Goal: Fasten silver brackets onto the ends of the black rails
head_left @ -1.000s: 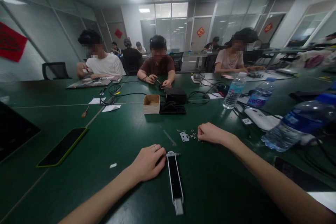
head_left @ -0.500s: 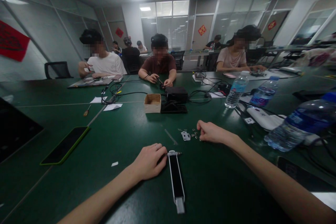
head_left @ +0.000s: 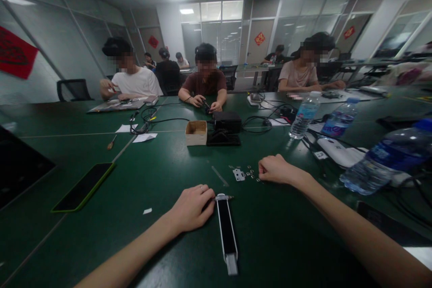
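Observation:
My left hand (head_left: 194, 207) rests on the table with curled fingers, its fingertips closed at the left end of a short metal rod (head_left: 225, 197). That rod lies across the top of a long, narrow device (head_left: 227, 229) with a black face, white edges and a pale block at its near end. My right hand (head_left: 277, 169) is closed, fingertips down, beside several small metal rings (head_left: 251, 173). Whatever it pinches, if anything, is hidden. A small silver plate with holes (head_left: 239, 174) lies left of the rings. Left of that is a thin clear strip (head_left: 220, 176).
A phone with a green edge (head_left: 84, 187) lies at left. Ahead stand a small open box (head_left: 196, 134) and a black device (head_left: 227, 122) with cables. Water bottles (head_left: 384, 159) and a white power strip (head_left: 340, 152) are at right. Several people sit across the table.
My right hand has drawn slightly to the right, away from the rings, and one more small ring shows by its fingertips. My left hand and the long device have stayed put.

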`<action>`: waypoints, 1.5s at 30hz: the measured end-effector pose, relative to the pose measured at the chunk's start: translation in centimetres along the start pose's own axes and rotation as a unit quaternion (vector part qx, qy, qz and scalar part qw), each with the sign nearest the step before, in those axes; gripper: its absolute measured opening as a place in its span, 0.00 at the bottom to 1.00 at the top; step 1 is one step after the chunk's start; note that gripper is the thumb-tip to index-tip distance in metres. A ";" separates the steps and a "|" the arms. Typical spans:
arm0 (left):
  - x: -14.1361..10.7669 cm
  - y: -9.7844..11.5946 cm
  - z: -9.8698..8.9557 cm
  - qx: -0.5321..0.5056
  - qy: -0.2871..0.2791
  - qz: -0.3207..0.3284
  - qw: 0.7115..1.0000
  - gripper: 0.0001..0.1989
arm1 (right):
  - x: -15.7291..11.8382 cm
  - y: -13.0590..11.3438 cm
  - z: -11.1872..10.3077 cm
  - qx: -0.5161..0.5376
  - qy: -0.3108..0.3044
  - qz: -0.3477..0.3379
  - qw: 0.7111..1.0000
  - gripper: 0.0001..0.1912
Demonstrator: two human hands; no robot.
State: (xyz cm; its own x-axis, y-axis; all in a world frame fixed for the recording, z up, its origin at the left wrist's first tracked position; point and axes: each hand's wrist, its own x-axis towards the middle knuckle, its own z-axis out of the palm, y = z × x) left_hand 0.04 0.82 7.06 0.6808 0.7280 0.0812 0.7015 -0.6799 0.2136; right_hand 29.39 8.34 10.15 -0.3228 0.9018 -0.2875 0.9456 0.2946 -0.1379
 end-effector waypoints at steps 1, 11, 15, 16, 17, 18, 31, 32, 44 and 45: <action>0.0 0.0 0.0 0.000 0.000 -0.001 1.000 0.08 | 0.0 -0.1 0.0 -0.003 0.001 -0.001 1.000 0.05; -0.2 0.2 -0.1 -0.004 0.003 -0.001 1.000 0.06 | 0.1 -0.1 0.4 -0.045 0.021 -0.024 0.998 0.11; -0.1 0.1 0.0 -0.003 0.005 -0.002 1.000 0.05 | 0.2 0.3 0.6 -0.011 0.026 -0.041 0.999 0.08; -0.1 0.1 0.0 -0.004 0.006 -0.002 1.000 0.05 | 0.2 0.3 0.4 -0.001 0.024 -0.044 0.999 0.07; -0.1 0.1 0.0 -0.005 0.007 -0.003 1.000 0.05 | 0.1 0.3 0.3 0.008 0.020 -0.044 0.999 0.06; -0.1 0.1 -0.1 -0.005 0.007 -0.002 1.000 0.05 | 0.0 0.2 0.1 0.016 0.016 -0.043 0.999 0.05; 0.0 0.0 0.2 -0.001 0.011 -0.002 1.000 0.06 | 0.1 -0.1 0.3 0.079 0.016 -0.034 0.996 0.10; 0.0 0.1 0.1 -0.001 0.011 -0.004 1.000 0.06 | 0.0 -0.2 0.2 0.083 0.013 -0.033 0.996 0.10; 0.0 0.1 0.0 -0.012 0.009 -0.004 1.000 0.06 | -0.6 0.9 -1.4 0.022 0.030 -0.064 0.997 0.07; 0.0 0.0 0.0 -0.011 0.009 -0.003 1.000 0.06 | -0.5 0.8 -1.3 0.024 0.022 -0.063 0.997 0.07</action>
State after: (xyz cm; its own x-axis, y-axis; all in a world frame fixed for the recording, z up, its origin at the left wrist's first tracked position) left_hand 0.07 0.77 7.03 0.6722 0.7339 0.0974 0.7009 -0.6733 0.2354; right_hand 30.37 8.53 11.40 -0.4364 0.8716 -0.2232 0.8942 0.3926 -0.2150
